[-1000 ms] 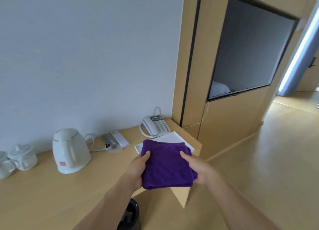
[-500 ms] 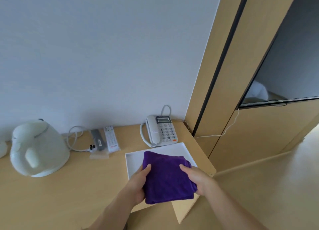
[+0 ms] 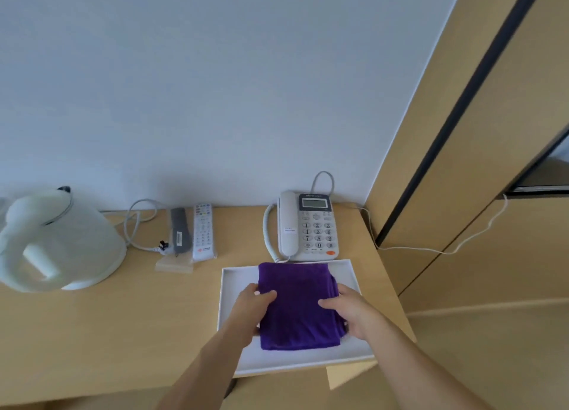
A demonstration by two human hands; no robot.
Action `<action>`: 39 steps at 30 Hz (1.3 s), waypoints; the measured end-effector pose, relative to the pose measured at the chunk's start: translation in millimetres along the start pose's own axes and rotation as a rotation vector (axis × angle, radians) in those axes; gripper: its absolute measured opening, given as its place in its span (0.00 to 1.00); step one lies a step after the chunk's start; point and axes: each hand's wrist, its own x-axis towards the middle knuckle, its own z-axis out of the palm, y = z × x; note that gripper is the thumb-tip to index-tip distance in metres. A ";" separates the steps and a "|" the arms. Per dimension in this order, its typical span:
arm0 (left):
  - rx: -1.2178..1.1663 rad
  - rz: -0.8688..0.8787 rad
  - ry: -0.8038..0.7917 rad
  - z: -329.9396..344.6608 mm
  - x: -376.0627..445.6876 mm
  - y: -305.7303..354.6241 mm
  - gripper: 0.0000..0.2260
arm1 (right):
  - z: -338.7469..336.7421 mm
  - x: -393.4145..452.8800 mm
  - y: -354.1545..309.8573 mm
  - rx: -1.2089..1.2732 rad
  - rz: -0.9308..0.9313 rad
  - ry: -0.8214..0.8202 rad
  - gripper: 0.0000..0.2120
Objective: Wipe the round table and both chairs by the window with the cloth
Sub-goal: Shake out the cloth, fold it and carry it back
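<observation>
Head view | cloth (image 3: 297,305) (folded, purple) on tray (image 3: 286,362) | left hand (image 3: 251,309) and right hand (image 3: 351,312) grip its sides — thumbs on top

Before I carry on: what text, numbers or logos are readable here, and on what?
"1 2 3 4 5 6 7 8 9 * 0 #": keypad of the phone.
Phone display, brand strip and handset sticker: too blurred to read.
White remote: red logo at its near end, lettering and buttons unreadable.
Grey remote: small label, unreadable.
Kettle, cloth, tray: no text visible.
</observation>
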 end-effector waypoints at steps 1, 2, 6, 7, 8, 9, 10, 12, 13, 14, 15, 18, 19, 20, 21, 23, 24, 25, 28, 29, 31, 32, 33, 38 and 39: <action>0.094 0.020 0.048 0.7 0.6 -1.6 0.15 | -0.4 2.4 1.5 -0.029 -0.008 0.000 0.16; 0.183 0.039 0.087 1.2 0.1 -3.4 0.15 | -1.0 4.2 3.6 -0.065 -0.018 0.002 0.17; 0.425 0.105 0.189 2.6 -4.3 -9.6 0.15 | -2.1 6.6 11.3 -0.250 -0.075 0.042 0.19; 0.459 0.126 0.207 3.2 -4.6 -11.0 0.15 | -1.6 6.2 12.5 -0.298 -0.093 0.058 0.19; 0.492 0.148 0.223 3.6 -5.4 -11.8 0.15 | -1.3 6.0 13.2 -0.342 -0.116 0.071 0.19; 0.528 0.169 0.240 4.3 -6.0 -12.3 0.15 | -1.2 5.9 13.9 -0.381 -0.140 0.082 0.19; 0.565 0.193 0.257 4.7 -5.8 -12.9 0.15 | -1.5 5.4 14.0 -0.414 -0.164 0.092 0.19; 0.636 0.245 0.287 4.8 -5.0 -14.3 0.16 | -2.6 4.9 13.8 -0.487 -0.218 0.126 0.19; 0.668 0.275 0.298 4.8 -4.5 -15.5 0.17 | -3.4 4.9 13.8 -0.530 -0.250 0.148 0.19; 0.703 0.307 0.310 4.8 -4.5 -16.7 0.18 | -4.5 5.0 13.8 -0.568 -0.287 0.165 0.20; 0.762 0.345 0.331 4.0 -4.2 -17.9 0.19 | -5.5 4.6 13.9 -0.603 -0.330 0.179 0.22; 1.059 0.549 0.386 -1.8 -1.3 -20.7 0.27 | -10.7 2.7 15.0 -0.777 -0.505 0.219 0.41; 1.121 0.635 0.339 -5.4 1.6 -19.8 0.32 | -13.2 3.5 15.6 -0.873 -0.582 0.226 0.46; 1.178 0.699 0.252 -9.4 4.7 -18.0 0.37 | -16.0 5.5 16.1 -0.982 -0.667 0.218 0.49; 1.250 0.739 0.158 -13.9 8.0 -15.7 0.43 | -18.3 8.5 16.5 -1.100 -0.739 0.190 0.51; 1.439 0.744 0.029 -22.3 14.6 -12.6 0.51 | -22.9 15.6 17.2 -1.324 -0.793 0.105 0.53; 1.522 0.725 -0.007 -26.2 18.4 -13.0 0.53 | -24.8 19.3 18.1 -1.411 -0.781 0.064 0.54; 1.578 0.705 -0.031 -29.9 22.0 -14.4 0.54 | -26.9 22.7 19.2 -1.472 -0.760 0.029 0.55; 1.672 0.695 -0.053 -35.4 28.5 -17.5 0.56 | -31.0 30.0 21.0 -1.533 -0.729 0.003 0.56; 1.682 0.700 -0.059 -36.2 29.8 -17.9 0.56 | -31.8 30.8 20.6 -1.540 -0.729 -0.001 0.56; 1.693 0.710 -0.077 -38.4 32.2 -17.9 0.57 | -32.4 32.7 19.9 -1.541 -0.737 0.000 0.56; 1.702 0.717 -0.084 -39.8 33.1 -18.0 0.58 | -32.7 32.9 19.7 -1.541 -0.740 0.000 0.57; 1.715 0.723 -0.089 -41.0 33.9 -17.7 0.58 | -32.7 32.4 19.4 -1.540 -0.739 -0.006 0.57; 1.767 0.721 -0.064 -38.0 34.1 -18.0 0.58 | -30.5 28.3 16.3 -1.531 -0.721 0.010 0.57; 1.761 0.717 -0.064 -37.2 33.5 -18.3 0.58 | -29.4 27.3 16.1 -1.521 -0.713 0.011 0.57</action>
